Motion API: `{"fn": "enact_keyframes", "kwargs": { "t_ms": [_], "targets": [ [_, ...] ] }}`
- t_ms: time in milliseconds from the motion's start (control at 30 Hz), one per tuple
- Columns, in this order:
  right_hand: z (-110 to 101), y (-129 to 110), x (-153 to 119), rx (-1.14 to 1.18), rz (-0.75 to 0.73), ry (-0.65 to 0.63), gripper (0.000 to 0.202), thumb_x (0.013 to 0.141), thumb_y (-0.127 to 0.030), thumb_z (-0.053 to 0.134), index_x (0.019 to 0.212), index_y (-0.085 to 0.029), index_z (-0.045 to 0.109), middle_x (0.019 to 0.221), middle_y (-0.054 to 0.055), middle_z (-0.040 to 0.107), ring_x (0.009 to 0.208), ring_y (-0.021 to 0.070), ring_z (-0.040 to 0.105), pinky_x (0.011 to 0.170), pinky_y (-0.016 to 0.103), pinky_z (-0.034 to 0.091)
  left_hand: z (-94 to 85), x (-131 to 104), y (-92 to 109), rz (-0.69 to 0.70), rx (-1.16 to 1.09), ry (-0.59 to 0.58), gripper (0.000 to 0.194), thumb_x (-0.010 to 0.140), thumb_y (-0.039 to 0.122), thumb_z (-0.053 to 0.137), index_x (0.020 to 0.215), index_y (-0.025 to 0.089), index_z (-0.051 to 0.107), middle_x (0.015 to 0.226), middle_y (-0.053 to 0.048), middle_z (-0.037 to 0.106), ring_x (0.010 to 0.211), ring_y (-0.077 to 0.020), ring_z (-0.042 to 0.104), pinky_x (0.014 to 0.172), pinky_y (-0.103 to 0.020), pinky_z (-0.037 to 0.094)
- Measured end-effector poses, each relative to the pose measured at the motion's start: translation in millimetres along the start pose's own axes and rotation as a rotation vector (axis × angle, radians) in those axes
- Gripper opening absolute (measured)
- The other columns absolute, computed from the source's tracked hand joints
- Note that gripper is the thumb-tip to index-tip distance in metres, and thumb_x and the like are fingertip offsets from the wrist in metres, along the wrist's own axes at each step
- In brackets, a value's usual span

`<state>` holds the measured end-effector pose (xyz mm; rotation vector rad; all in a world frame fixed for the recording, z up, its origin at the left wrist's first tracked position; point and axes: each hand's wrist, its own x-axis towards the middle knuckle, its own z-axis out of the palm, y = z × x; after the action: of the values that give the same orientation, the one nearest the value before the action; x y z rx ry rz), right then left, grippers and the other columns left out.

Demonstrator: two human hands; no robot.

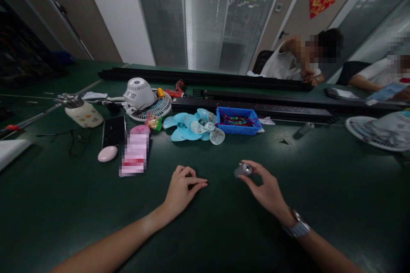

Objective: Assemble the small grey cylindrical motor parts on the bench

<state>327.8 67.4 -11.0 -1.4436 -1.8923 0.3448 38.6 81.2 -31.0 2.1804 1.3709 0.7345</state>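
Grey, shiny-topped cylinder [246, 169] in right hand [268, 191]

1 silvery band [299, 225], broad and shiny, circles the wrist of the right hand [267, 192]; it is probably a watch with metal links, though its details are blurred. The left hand [181, 190] and the 2 forearms are bare.

There are two metal cylinders [246, 169] and two white fans [139, 94]. I count one blue tray [241, 129] and one red drill [176, 92]
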Motion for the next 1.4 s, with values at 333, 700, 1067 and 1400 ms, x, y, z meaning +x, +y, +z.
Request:
{"fn": "enact_keyframes", "kwargs": {
  "t_ms": [333, 700, 1067, 1400],
  "targets": [
    [-64, 125, -9, -0.401, 0.289, 0.389, 0.059, 0.083, -0.062, 0.056, 0.125, -0.021, 0.059, 0.103, 0.009, 0.073, 0.085, 0.0257, 0.071, 0.072, 0.035, 0.053, -1.5, -1, 2, -0.089, -0.196, 0.088, 0.036, 0.099, 0.035, 0.043, 0.127, 0.026, 0.062, 0.091, -0.004, 0.067, 0.088, -0.0209, 0.053, 0.081, -0.035, 0.043],
    [-39, 38, 0, -0.482, -0.089, 0.329, 0.036, 0.091, -0.040, 0.058, 0.121, -0.021, 0.063, 0.110, 0.009, 0.069, 0.103, 0.0244, 0.062, 0.094, 0.042, 0.040, -2.7, -2, 0, -0.087, -0.224, 0.066, 0.033, 0.094, 0.022, 0.035, 0.084, 0.021, 0.066, 0.082, -0.003, 0.064, 0.085, -0.0204, 0.055, 0.079, -0.032, 0.041],
    [51, -42, 31, -0.040, -0.159, -0.486, 0.037, 0.085, -0.051, 0.064, 0.121, -0.039, 0.066, 0.082, -0.003, 0.064, 0.070, 0.0118, 0.055, 0.066, 0.027, 0.037, -2.1, -2, 2, -0.088, -0.197, 0.080, 0.029, 0.090, 0.019, 0.035, 0.068, 0.020, 0.053, 0.071, -0.002, 0.055, 0.078, -0.0197, 0.051, 0.073, -0.031, 0.038],
    [67, -42, 36, 0.004, -0.176, -0.517, 0.027, 0.082, -0.051, 0.067, 0.105, -0.039, 0.073, 0.085, -0.003, 0.063, 0.076, 0.0120, 0.057, 0.073, 0.029, 0.035, -0.4, -2, 1, -0.089, -0.176, 0.065, 0.028, 0.089, 0.019, 0.034, 0.067, 0.020, 0.052, 0.070, -0.002, 0.054, 0.078, -0.0200, 0.050, 0.072, -0.032, 0.037]
  ]
}}
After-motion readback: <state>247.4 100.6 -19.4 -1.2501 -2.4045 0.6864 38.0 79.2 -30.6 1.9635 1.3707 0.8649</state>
